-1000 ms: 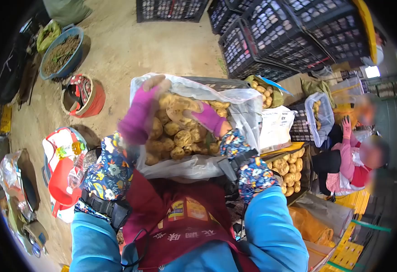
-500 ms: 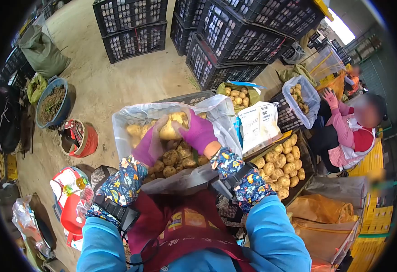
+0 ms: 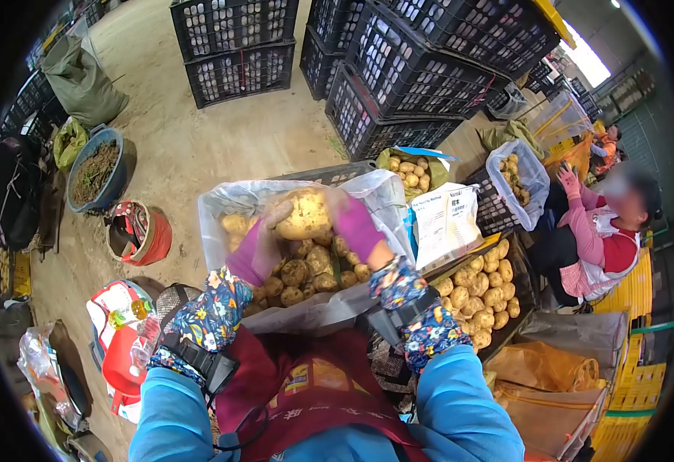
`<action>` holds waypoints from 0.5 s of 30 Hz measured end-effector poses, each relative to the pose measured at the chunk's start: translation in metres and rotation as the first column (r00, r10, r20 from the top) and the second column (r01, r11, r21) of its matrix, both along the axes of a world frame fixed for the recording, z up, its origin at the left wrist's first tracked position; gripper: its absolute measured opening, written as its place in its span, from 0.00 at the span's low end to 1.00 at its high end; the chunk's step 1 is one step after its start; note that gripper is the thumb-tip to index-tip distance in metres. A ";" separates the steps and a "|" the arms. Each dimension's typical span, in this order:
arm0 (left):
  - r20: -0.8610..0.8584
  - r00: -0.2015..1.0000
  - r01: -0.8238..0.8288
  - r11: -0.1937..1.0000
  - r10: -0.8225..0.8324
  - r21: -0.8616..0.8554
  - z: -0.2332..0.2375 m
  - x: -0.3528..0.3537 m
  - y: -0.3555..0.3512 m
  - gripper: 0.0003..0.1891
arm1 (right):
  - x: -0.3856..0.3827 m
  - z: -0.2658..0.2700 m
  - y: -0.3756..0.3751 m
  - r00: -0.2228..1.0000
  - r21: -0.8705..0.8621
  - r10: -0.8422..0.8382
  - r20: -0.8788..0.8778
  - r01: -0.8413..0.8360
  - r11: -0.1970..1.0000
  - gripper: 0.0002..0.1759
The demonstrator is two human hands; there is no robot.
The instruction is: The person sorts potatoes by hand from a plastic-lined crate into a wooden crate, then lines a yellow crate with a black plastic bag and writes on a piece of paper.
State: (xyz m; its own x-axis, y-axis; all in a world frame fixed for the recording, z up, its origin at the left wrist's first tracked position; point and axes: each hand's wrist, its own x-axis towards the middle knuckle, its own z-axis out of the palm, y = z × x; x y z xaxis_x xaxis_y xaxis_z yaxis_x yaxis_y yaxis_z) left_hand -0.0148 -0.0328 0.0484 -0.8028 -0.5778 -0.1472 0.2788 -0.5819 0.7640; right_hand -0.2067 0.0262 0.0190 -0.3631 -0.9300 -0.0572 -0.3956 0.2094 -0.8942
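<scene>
A large pale potato (image 3: pixel 306 215) is held between my two purple-gloved hands, above a crate lined with translucent film (image 3: pixel 221 202). My left hand (image 3: pixel 260 242) grips its left side, and my right hand (image 3: pixel 354 223) is at its right side with the fingertips blurred. Beneath the hands, many soil-marked potatoes (image 3: pixel 320 260) lie in the lined crate. Another crate of paler potatoes (image 3: pixel 479 291) stands at the right. Between the two crates is a white printed bag (image 3: pixel 444 219).
Black crates (image 3: pixel 398 69) are stacked ahead. On the left are a blue tub (image 3: pixel 97 171) of dry debris and a red-sided bag (image 3: pixel 152 235). A seated co-worker (image 3: pixel 598 239) is at the right, near a film-lined basket of potatoes (image 3: pixel 515 181).
The large potato and my hands have come up nearer the camera, and more potatoes show below. The whole view has shifted slightly. The co-worker's head has turned or moved a little.
</scene>
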 end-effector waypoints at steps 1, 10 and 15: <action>0.001 1.000 0.003 0.997 -0.003 0.075 -0.005 -0.002 -0.001 0.26 | 0.011 -0.006 0.001 0.992 -0.064 -0.017 -0.125 0.009 0.998 0.20; -0.196 0.981 0.079 0.916 0.000 0.393 -0.020 -0.011 -0.007 0.27 | 0.012 0.000 0.000 0.944 -0.326 -0.121 -0.308 0.015 0.945 0.16; -0.143 0.989 0.036 0.917 0.023 0.396 -0.027 -0.014 -0.008 0.28 | 0.010 0.016 -0.002 0.994 -0.374 0.069 0.085 -0.033 0.927 0.17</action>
State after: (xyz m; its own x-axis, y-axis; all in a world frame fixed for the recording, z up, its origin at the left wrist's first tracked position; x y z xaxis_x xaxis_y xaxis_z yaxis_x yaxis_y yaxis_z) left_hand -0.0285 -0.0405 0.0213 -0.8359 -0.4899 -0.2475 0.3619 -0.8309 0.4226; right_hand -0.1971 0.0241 0.0349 -0.3245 -0.9081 0.2647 -0.3066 -0.1637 -0.9376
